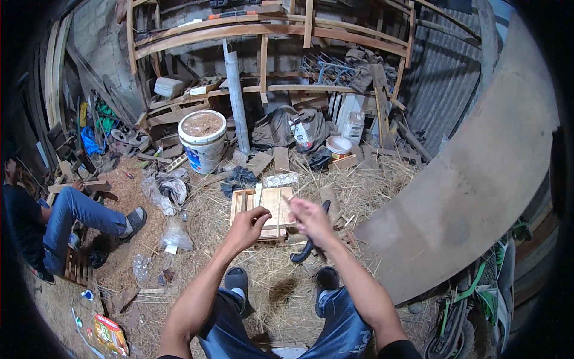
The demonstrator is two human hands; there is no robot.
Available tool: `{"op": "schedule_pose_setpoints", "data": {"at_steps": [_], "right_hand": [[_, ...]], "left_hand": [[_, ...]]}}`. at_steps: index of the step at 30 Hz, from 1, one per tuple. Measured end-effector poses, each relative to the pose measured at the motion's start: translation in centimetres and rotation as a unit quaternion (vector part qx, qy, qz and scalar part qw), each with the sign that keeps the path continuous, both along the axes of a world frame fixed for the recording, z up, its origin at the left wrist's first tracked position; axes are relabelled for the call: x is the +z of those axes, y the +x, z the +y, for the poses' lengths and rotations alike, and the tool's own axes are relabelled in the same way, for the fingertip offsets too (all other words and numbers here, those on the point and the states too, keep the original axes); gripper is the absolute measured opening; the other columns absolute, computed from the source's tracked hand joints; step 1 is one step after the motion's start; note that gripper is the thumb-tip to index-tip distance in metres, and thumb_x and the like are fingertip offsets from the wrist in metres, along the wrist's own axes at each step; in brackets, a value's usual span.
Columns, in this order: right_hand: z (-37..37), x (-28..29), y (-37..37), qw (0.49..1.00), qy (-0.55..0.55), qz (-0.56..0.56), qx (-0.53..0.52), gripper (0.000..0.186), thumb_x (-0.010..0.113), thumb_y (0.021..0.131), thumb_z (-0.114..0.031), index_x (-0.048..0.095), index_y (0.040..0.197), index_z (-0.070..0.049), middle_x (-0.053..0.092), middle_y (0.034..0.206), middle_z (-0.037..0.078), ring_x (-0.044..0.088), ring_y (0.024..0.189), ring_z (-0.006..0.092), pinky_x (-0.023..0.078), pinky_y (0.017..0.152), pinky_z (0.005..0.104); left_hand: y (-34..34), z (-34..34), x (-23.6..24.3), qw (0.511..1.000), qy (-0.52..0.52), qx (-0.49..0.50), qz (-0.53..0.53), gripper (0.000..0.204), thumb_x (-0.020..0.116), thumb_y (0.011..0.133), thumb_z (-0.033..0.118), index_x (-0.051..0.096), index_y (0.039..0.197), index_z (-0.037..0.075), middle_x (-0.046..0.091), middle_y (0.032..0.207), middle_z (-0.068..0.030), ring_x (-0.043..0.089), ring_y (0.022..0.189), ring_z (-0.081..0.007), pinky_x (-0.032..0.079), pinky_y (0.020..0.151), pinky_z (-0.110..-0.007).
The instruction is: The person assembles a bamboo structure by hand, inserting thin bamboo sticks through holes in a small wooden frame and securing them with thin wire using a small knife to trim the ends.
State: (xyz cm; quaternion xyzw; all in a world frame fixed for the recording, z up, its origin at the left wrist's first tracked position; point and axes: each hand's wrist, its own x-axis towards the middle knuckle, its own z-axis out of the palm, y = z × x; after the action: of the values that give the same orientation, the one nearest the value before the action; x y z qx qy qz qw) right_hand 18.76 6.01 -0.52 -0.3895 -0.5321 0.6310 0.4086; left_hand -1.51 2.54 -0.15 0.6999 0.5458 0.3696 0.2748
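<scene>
A small light-wood box or crate [239,200] with a pale board [276,200] on it sits on the straw in front of me. My left hand [248,227] is over its near left part, fingers closed on something I cannot make out. My right hand [311,224], at the box's right side, grips what looks like a thin stick [289,200], pointing up and left. A dark curved object [301,255] lies beside the box at the lower right, its kind unclear.
Another person [72,221] sits at the left. A white bucket [202,152] of shavings and a small tub [338,145] stand behind the box. A large sheet board [454,179] leans at the right, above a green bike [484,293]. Wooden racks [269,30] line the back wall.
</scene>
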Motion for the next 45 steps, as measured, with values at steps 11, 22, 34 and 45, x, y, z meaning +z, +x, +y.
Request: {"op": "schedule_pose_setpoints", "data": {"at_steps": [11,22,34,45], "right_hand": [[5.5,-2.7,8.9,0.97,-0.006,0.123,-0.211,0.02,0.051,0.095,-0.015,0.059,0.107,-0.001,0.053,0.074,-0.001,0.038,0.047,0.0025,0.027,0.038,0.0161],[-0.4,-2.0,-2.3,1.0,-0.019,0.003,0.003,0.021,0.052,0.096,-0.019,0.06,0.102,-0.001,0.057,0.072,0.001,0.036,0.045,0.0029,0.027,0.039,0.0177],[3.7,-1.6,2.9,0.99,-0.073,0.078,-0.091,0.018,0.056,0.092,-0.014,0.062,0.097,0.002,0.053,0.069,-0.001,0.037,0.047,0.0025,0.024,0.038,0.0166],[3.5,-3.5,6.6,0.987,-0.009,-0.005,-0.163,0.027,0.057,0.092,-0.024,0.062,0.11,-0.004,0.06,0.076,0.004,0.04,0.046,0.0026,0.029,0.038,0.0159]], "left_hand": [[-2.8,-1.0,0.0,1.0,-0.01,-0.017,0.016,0.02,0.058,0.089,0.018,0.065,0.096,0.001,0.068,0.084,-0.0133,0.065,0.074,-0.0195,0.05,0.069,-0.034],[-0.4,0.5,-0.8,1.0,-0.006,-0.023,-0.005,0.022,0.059,0.089,0.02,0.065,0.097,0.0,0.068,0.082,-0.0139,0.064,0.073,-0.0211,0.049,0.069,-0.033],[0.8,-0.3,-0.2,0.998,-0.02,-0.047,0.045,0.019,0.059,0.09,0.019,0.064,0.096,0.001,0.068,0.079,-0.0155,0.064,0.067,-0.0231,0.048,0.063,-0.035],[-0.7,1.5,-1.9,0.997,0.009,0.063,0.039,0.018,0.061,0.087,0.017,0.065,0.093,0.001,0.067,0.076,-0.016,0.066,0.069,-0.0211,0.05,0.064,-0.031]]}}
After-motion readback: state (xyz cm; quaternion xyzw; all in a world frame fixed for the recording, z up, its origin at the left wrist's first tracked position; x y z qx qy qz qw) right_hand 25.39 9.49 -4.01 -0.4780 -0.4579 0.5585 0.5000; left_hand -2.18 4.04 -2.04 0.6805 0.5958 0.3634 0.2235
